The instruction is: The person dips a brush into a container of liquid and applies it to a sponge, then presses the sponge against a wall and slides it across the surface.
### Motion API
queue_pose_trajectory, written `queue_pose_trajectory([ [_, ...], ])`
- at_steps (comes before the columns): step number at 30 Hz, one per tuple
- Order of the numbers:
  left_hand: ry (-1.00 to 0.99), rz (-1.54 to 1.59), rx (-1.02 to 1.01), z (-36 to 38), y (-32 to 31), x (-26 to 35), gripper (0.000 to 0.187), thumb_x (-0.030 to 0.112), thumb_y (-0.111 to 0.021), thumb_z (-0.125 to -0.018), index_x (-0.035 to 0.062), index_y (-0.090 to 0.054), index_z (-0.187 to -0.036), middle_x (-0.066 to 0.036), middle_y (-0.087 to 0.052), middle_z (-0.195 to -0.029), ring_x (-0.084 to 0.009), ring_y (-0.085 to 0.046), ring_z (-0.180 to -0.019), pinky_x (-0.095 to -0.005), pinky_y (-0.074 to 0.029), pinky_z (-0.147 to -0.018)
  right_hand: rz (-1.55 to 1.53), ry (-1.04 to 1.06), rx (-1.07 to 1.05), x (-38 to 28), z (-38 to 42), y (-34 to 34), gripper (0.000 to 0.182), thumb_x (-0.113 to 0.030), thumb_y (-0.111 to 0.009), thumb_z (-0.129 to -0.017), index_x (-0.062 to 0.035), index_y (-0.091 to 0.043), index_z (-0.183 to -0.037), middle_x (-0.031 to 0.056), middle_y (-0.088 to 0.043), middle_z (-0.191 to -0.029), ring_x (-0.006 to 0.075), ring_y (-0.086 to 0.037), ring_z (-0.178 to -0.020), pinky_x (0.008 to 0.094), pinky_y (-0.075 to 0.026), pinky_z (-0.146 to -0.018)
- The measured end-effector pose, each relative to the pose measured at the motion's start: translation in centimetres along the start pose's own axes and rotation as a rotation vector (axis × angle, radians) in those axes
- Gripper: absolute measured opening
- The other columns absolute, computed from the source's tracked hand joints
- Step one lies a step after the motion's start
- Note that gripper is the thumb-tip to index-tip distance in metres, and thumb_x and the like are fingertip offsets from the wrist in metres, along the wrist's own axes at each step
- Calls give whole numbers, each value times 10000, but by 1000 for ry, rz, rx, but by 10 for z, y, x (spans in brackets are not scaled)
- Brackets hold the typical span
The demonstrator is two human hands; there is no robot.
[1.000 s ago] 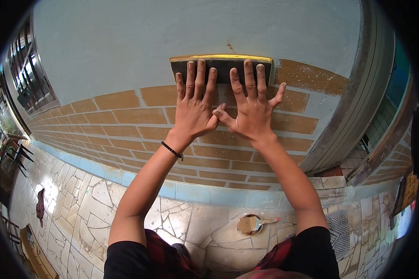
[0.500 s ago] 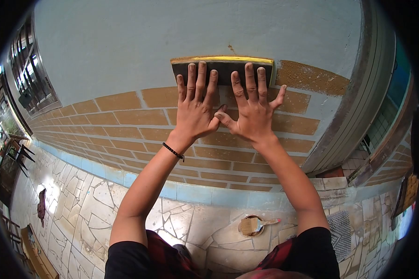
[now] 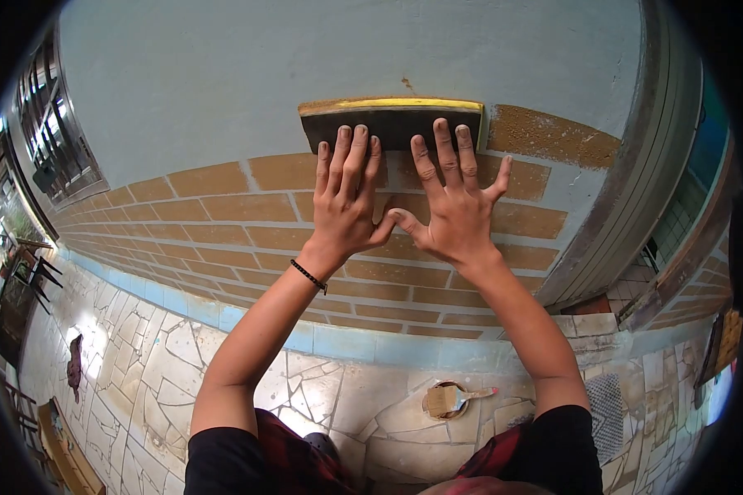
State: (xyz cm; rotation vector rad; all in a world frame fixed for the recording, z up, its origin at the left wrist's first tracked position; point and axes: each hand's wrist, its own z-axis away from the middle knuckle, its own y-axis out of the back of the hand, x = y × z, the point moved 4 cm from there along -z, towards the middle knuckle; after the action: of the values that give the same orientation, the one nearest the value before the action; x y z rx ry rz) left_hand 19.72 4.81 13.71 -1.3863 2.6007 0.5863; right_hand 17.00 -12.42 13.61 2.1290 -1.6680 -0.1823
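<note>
A long black rectangular board with a yellow foam-like edge (image 3: 388,120) lies against the wall, above the painted brown bricks. My left hand (image 3: 344,202) is open, its outstretched fingertips on the lower left part of the board. On the lower right part rest the fingers of my right hand (image 3: 458,206), also open and spread. Both thumbs point inward, their tips close together. Neither hand wraps round the board. What lies behind the board is hidden.
The grey wall (image 3: 223,74) carries rows of brown brick shapes (image 3: 210,207), one of them speckled (image 3: 553,136) right of the board. A brush (image 3: 478,393) lies across a round container (image 3: 447,401) on the stone floor. A door frame (image 3: 606,206) stands at right, a barred window (image 3: 54,124) at left.
Both hands have slid slightly lower, so more of the black face shows above my fingers. The board's left end has shifted a little left and its upper edge looks slightly thicker.
</note>
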Motion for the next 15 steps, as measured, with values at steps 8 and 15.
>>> queue_pose_trajectory([
  [8,-32,15,-6,0,-3,-10,885,452,-651,-843,-20,-456,-1566,-239,-362,-1659,-439,-289,-1571,-604,-197,-1282,-19,-4,2,-1,-4,6,889,-821,-418,-935,-314,-347,-1662,3,-214,-1768,223,-171,-1627,781,24,-1174],
  [15,-52,-17,-34,-1,-2,-12,897,485,-615,-868,-26,-429,-1582,-250,-352,-1663,-443,-254,-1585,-607,-187,-1282,-17,3,-8,1,-7,12,862,-798,-453,-934,-320,-380,-1647,-4,-247,-1758,215,-195,-1620,781,24,-1174],
])
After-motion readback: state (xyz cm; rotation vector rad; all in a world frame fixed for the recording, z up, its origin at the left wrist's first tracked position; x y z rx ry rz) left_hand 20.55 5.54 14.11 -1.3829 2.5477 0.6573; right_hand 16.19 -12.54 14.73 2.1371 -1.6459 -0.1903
